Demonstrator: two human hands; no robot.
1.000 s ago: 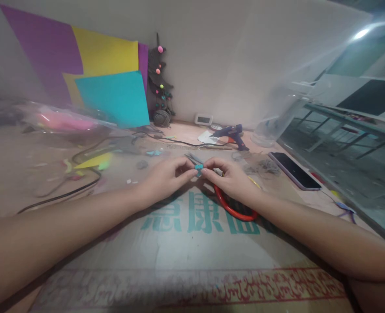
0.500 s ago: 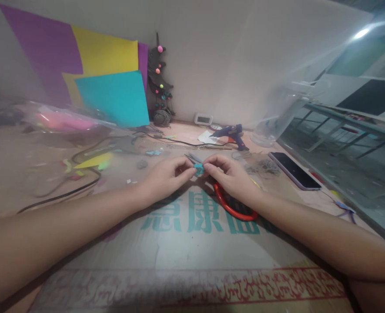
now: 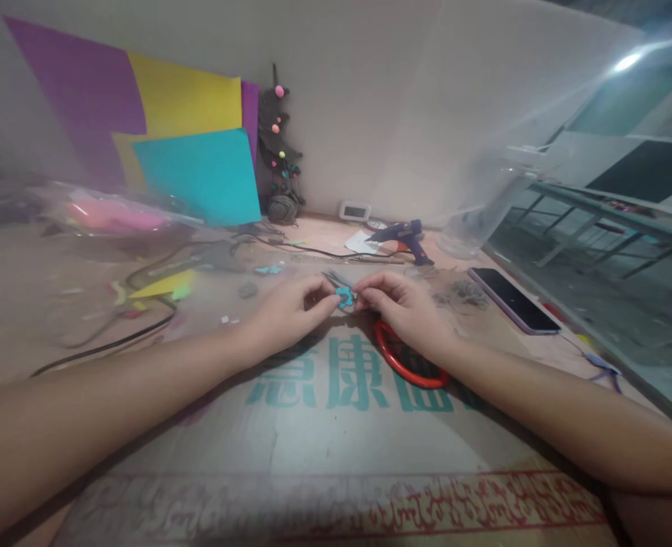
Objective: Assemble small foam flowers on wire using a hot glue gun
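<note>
Turquoise flower piece [image 3: 344,296] sits between the two hands, its left edge pinched by the thumb and forefinger of the left hand [image 3: 295,310]. Thumb and forefinger of the right hand [image 3: 402,305] meet at its right edge; whether that grip pinches the edge or something thin beside it, I cannot tell. Dark detail at the flower's middle is too small to read. Scissors [image 3: 408,374] lie beneath the right hand, which hides their middle: blades show behind the flower, red handle nearer the person. Both forearms run out of view.

Under the hands is a cardboard sheet [image 3: 313,448] with green characters, partly covered, and a red patterned border; it lies on a pinkish table [image 3: 455,258] against a pale wall. To the right the room drops to a grey floor with a long table beyond, all blurred, and a bright lamp overhead.

Counted: one phone [image 3: 512,300], one dark blue glue gun [image 3: 407,239], one small clock [image 3: 354,210] with an unreadable display, one turquoise sheet [image 3: 202,178] leaning at the wall and two white scraps [image 3: 225,320] left of the left hand. Pink contents of the plastic bag [image 3: 119,216] are smeared and uncountable.
</note>
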